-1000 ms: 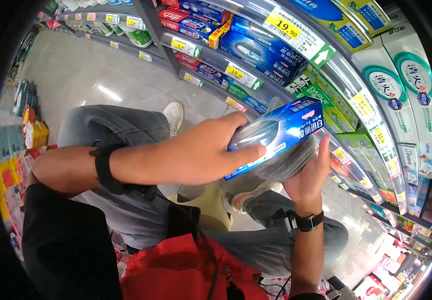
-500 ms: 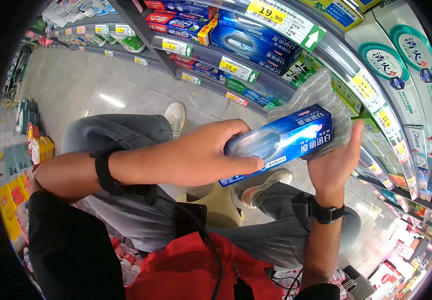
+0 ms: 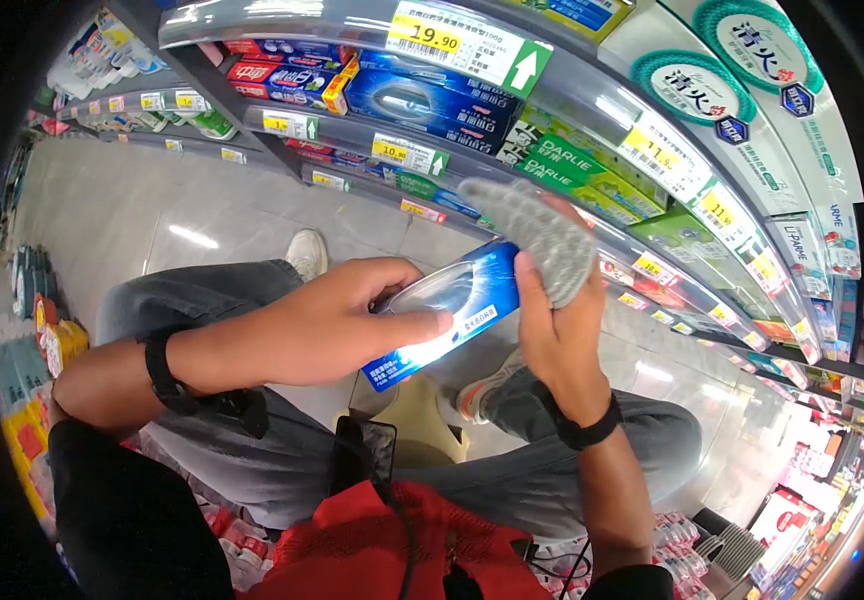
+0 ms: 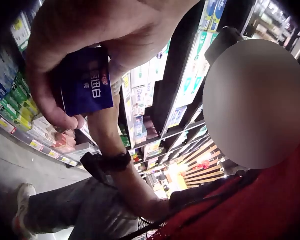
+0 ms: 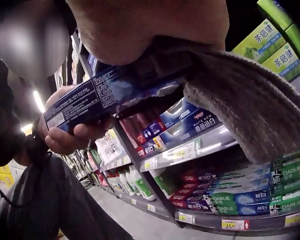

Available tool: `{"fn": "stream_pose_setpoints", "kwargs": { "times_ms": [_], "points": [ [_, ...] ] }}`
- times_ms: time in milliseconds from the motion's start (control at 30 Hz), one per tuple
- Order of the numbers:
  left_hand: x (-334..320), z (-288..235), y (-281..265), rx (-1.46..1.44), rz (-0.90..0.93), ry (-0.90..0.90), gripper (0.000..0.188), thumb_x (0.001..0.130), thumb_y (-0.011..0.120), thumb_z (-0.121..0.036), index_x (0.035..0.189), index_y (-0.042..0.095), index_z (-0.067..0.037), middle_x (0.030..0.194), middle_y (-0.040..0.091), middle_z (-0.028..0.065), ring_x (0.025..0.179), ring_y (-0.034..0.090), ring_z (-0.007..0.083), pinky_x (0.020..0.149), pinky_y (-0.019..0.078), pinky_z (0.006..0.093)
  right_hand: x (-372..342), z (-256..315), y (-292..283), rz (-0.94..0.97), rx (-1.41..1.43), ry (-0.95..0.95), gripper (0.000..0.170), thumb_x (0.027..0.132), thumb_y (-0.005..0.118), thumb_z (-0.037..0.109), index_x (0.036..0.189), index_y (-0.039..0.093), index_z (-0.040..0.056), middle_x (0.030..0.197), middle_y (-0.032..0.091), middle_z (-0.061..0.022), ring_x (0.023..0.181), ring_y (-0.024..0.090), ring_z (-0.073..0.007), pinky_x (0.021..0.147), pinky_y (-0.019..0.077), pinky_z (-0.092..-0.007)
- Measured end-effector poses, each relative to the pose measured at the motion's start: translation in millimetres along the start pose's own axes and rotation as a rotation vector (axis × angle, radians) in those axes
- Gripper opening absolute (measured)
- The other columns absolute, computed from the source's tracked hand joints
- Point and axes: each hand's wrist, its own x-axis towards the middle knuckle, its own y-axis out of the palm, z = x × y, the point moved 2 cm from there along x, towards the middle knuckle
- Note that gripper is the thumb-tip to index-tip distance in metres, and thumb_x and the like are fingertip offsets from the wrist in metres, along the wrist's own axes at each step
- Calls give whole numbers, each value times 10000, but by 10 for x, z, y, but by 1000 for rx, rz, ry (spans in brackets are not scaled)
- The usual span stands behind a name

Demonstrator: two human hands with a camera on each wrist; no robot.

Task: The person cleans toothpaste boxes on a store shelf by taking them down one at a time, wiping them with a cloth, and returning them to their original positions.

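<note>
**Before a curved shop shelf [image 3: 282, 27]: blue box [image 3: 489, 283] and grey cloth [image 3: 542, 240], hand to hand**

Box held tilted above the gap between the knees [image 3: 642, 425], cream stool [image 3: 420, 425] below. Left hand [image 3: 347, 312] clamped on it, thumb across the front, fingers round the back. Right hand [image 3: 562, 350] at the upper end, cloth pinched between thumb and fingers, against the box. In the head view, cloth and right hand hide that end; shelf rim close beyond.

Around: grey tiled floor [image 3: 192, 215], pale shoe [image 3: 307, 255], boxed goods in rows.

Writing: held box, 迅白 at one end (left wrist view); small print along another face, too blurred to read. Similar blue box [image 5: 197, 117] on the shelf, "WHITE NOW". Green boxes [image 3: 567, 165], "DARLIE". Large pale packs [image 3: 687, 85], 清火. Other green boxes [image 5: 260, 42], 茶倍健. Price tags: 19.90 [image 3: 427, 38] with green up-arrow, 10.90 [image 3: 402, 152] lower.
</note>
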Motion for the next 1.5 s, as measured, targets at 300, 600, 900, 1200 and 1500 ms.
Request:
{"fn": "stream_pose_setpoints", "kwargs": {
  "times_ms": [300,600,900,1200,1500],
  "points": [
    [112,30,-116,312,-81,192,397,941,723,-280,1168,633,34,915,665,44,812,602,70,696,499,240,-37,125,20,187,-362,-256,397,801,746,232,1190,718,156,1438,530,-108,1373,436,-342,1093,327,-543],
    [147,77,-123,393,-129,38,378,925,725,-297,1136,647,7,763,619,36,577,566,73,492,451,246,-123,-37,120,160,-288,-202,372,823,753,221,1171,707,99,1381,583,-98,1317,490,-332,1057,385,-507],
    [122,11,-109,351,-124,151,428,923,716,-335,1154,652,20,791,632,40,578,579,87,474,457,248,-97,83,41,345,-423,-279,570,756,816,294,1258,653,80,1358,566,-111,1305,484,-323,1082,357,-503],
    [158,-81,-105,100,29,-23,551,1021,496,-542,1167,642,-32,947,678,93,717,664,146,556,503,276,-75,-54,-157,359,-483,-183,681,663,837,230,1292,626,77,1201,653,-114,1128,612,-333,991,468,-467],
    [844,842,-481,1216,39,62,387,950,616,-432,1169,657,-116,965,703,77,853,684,201,711,531,356,-139,-131,-590,692,-659,153,420,685,846,241,926,610,-9,917,643,-217,924,626,-416,786,489,-477]
  ]
}}
